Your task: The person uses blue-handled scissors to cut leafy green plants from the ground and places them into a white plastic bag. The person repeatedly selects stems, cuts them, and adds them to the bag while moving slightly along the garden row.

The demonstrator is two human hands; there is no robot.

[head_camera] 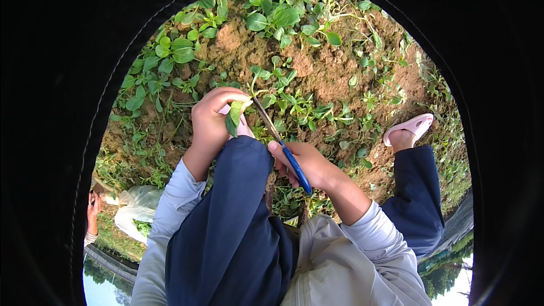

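My left hand (219,112) pinches a green leaf (234,118) of a plant above my left knee. From the right, my right hand (304,163) grips the blue handle of a long, narrow metal-bladed tool (267,121); its full shape is partly hidden, so I cannot tell whether it is scissors or a knife. The blade's tip lies close to my left fingertips, by a pale plant stem (254,87). Small leafy green plants (297,106) grow from the soil just beyond the blade.
Brown clumpy soil (229,38) carries larger leafy plants (278,17) farther ahead. At the lower left, another person's hand (94,206) is beside a whitish translucent plastic bag (140,204) with greens. My right foot wears a pink clog (410,127).
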